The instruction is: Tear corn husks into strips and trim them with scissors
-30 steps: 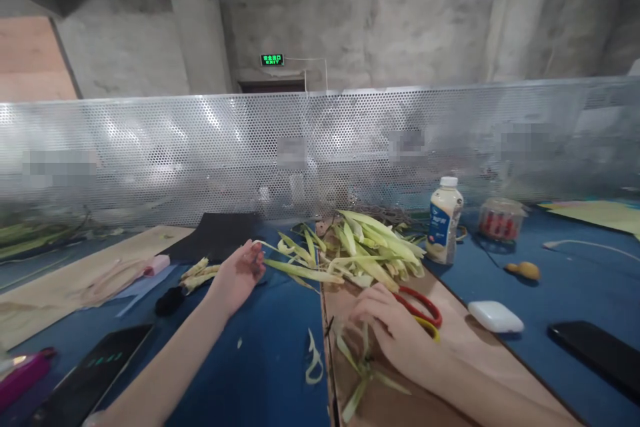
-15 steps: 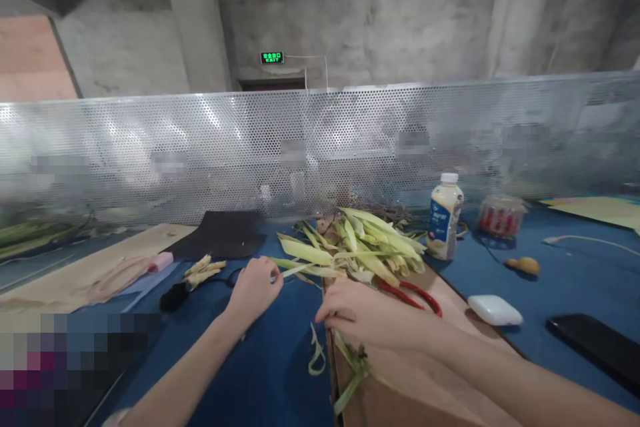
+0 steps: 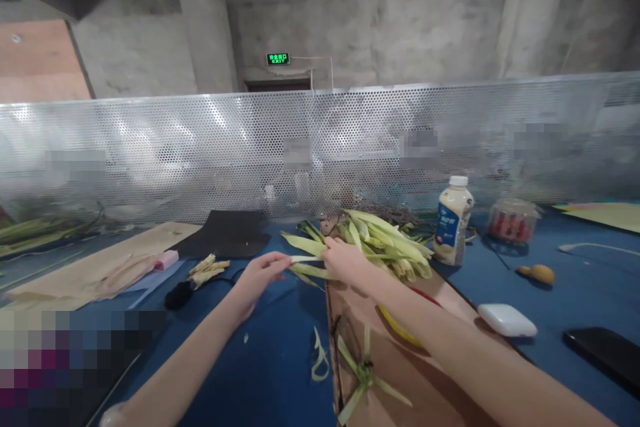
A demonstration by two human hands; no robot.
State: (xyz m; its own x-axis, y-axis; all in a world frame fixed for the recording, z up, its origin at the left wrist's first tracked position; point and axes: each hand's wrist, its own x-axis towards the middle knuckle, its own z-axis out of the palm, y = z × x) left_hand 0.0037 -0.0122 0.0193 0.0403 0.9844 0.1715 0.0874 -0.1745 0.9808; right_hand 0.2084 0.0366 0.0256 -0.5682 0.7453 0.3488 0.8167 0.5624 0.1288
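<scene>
A pale strip of husk point(image 3: 306, 258) is stretched near the centre of the frame, just left of a heap of pale green husk leaves point(image 3: 385, 243). Its left end is pinched between the thumb and fingers of the left hand point(image 3: 261, 280). Its right end is covered by the bent fingers of the right hand point(image 3: 346, 261); whether it is gripped there cannot be told. The heap is partly supported by a brown board point(image 3: 400, 383), at centre right. On the board, at lower centre, a star-shaped knot of husk point(image 3: 365, 373) is placed, with a curled scrap point(image 3: 319, 360) just left of it on the blue table point(image 3: 270, 373). A yellow handle point(image 3: 395, 325) is partly hidden by the right forearm. Right of the heap, a bottle point(image 3: 451, 223) is stood upright.
</scene>
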